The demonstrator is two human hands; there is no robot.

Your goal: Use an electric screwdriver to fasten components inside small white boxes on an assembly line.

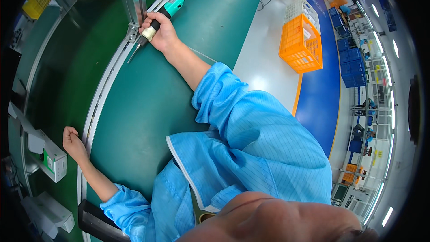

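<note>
My right hand (162,32) is wrapped round an electric screwdriver (174,6) with a teal and black body. Its thin bit points down and to the left, over the green tabletop (134,103) beside the metal rail (96,96). A coiled black cable leaves the tool's upper end. Farther left and nearer to me, my left hand (74,144) is closed, just past the rail over the dark green belt (67,89). Whatever its curled fingers may hold is hidden. A white carton (54,160) with raised flaps stands close to that hand.
An upright metal post (131,0) rises from the rail beside my right hand. Another open white carton (53,215) lies at the lower left. A dark bar (101,224) crosses near my left sleeve. Orange crates (302,45) stand on the floor to the right; a yellow basket (37,2) sits far left.
</note>
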